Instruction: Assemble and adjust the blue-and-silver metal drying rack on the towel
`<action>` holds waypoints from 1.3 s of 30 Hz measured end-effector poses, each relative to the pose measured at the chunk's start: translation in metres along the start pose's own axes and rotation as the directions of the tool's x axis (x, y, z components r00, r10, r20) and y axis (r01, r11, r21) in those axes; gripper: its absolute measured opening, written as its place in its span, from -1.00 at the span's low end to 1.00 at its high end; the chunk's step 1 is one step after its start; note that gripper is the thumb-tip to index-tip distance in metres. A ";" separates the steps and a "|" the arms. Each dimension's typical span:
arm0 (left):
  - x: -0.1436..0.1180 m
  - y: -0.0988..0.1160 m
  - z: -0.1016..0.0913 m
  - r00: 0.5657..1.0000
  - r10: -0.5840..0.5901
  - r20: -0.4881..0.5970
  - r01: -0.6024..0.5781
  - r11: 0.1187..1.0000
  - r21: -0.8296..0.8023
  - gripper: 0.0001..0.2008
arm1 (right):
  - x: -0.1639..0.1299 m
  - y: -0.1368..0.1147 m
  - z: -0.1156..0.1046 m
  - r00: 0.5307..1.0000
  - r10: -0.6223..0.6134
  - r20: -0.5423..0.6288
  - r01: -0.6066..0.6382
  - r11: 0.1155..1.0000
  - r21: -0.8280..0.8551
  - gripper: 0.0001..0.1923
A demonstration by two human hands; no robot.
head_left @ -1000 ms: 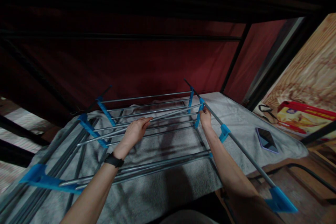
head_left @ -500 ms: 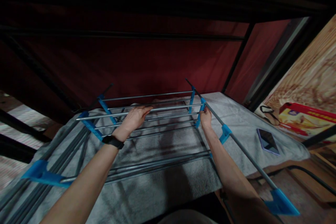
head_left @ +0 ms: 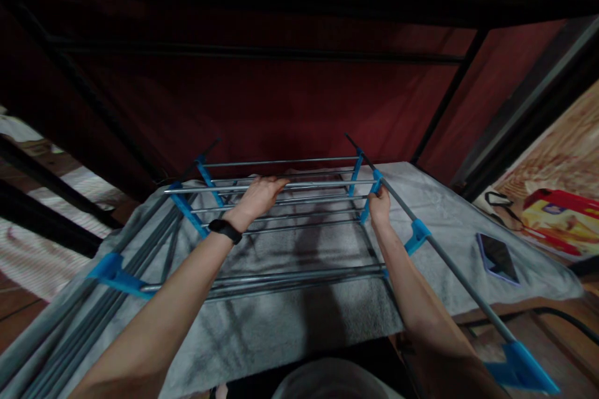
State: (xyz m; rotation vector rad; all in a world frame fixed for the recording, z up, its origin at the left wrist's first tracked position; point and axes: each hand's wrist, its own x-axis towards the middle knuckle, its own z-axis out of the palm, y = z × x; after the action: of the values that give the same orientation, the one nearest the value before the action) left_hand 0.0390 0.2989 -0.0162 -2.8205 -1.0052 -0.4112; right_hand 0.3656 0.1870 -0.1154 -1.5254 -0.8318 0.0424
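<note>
A rack of grey metal tubes with blue plastic brackets lies on a grey cloth. My left hand point(head_left: 259, 197), a black watch on its wrist, is closed over an upper metal rod point(head_left: 322, 184); its fingertips are partly hidden. At the rod's right end, my right hand point(head_left: 380, 204) grips a blue bracket point(head_left: 377, 181), thumb and fingers around its lower part. This bracket joins a long side tube point(head_left: 449, 257) that slants toward me. Another blue bracket point(head_left: 186, 207) sits at the rod's left end. More rods point(head_left: 299, 274) lie low across the front.
The grey cloth point(head_left: 276, 336) covers the surface. A phone point(head_left: 498, 259) lies on it at the right, near a red and yellow package point(head_left: 561, 221). Dark metal frame bars point(head_left: 449, 100) and a red panel point(head_left: 281, 100) stand behind; several loose tubes point(head_left: 93, 330) lie left.
The view has shifted, so rack, phone and hands appear farther right. Both hands keep to the same parts of the rack, my left on the rod and my right on the bracket.
</note>
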 end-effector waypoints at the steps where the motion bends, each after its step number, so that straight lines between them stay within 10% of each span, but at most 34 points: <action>1: -0.001 0.003 -0.001 1.000 0.000 -0.003 0.000 1.000 0.027 -0.60 | -0.005 0.002 0.000 0.999 0.023 -0.022 -0.024 0.999 -0.031 -0.46; 4: -0.004 0.011 -0.002 1.000 0.006 -0.012 -0.005 0.997 0.075 -0.60 | -0.035 -0.001 0.004 0.988 0.066 -0.143 -0.083 0.990 -0.118 -0.36; 7: -0.006 0.014 -0.002 1.000 0.019 -0.016 -0.017 0.994 0.112 -0.61 | -0.072 -0.024 0.013 0.978 -0.204 0.045 0.208 0.968 -0.143 -0.42; 12: -0.007 0.014 -0.003 1.000 0.026 0.007 -0.026 0.991 0.128 -0.59 | -0.090 -0.086 0.042 0.736 -0.575 0.358 0.649 0.749 -0.131 -0.46; 17: -0.006 0.015 -0.005 1.000 0.029 -0.002 -0.029 0.989 0.146 -0.62 | -0.074 -0.112 0.086 0.530 -0.602 0.597 0.822 0.539 -0.186 -0.49; 29: -0.027 -0.027 -0.030 0.994 -0.108 -0.014 0.109 0.988 0.106 -0.61 | -0.049 -0.098 0.112 0.440 -0.524 0.729 0.876 0.427 -0.222 -0.57; 32: -0.048 -0.076 -0.055 0.928 -0.371 -0.028 0.372 0.928 0.032 -0.65 | -0.047 -0.098 0.111 0.430 -0.524 0.735 0.879 0.430 -0.208 -0.59; 35: -0.079 -0.127 -0.078 0.732 -0.679 0.051 0.665 0.695 -0.273 -0.66 | -0.047 -0.097 0.111 0.424 -0.525 0.738 0.882 0.424 -0.205 -0.61; 39: -0.117 -0.161 -0.086 0.669 -0.703 0.241 0.718 0.529 -0.452 -0.70 | -0.045 -0.092 0.111 0.399 -0.542 0.739 0.889 0.426 -0.167 -0.60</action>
State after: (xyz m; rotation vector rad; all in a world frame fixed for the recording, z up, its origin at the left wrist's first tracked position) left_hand -0.1688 0.3357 0.0352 -2.6375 -2.3972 -0.8230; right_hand 0.2344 0.2492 -0.0726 -1.4927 -2.2057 -0.4909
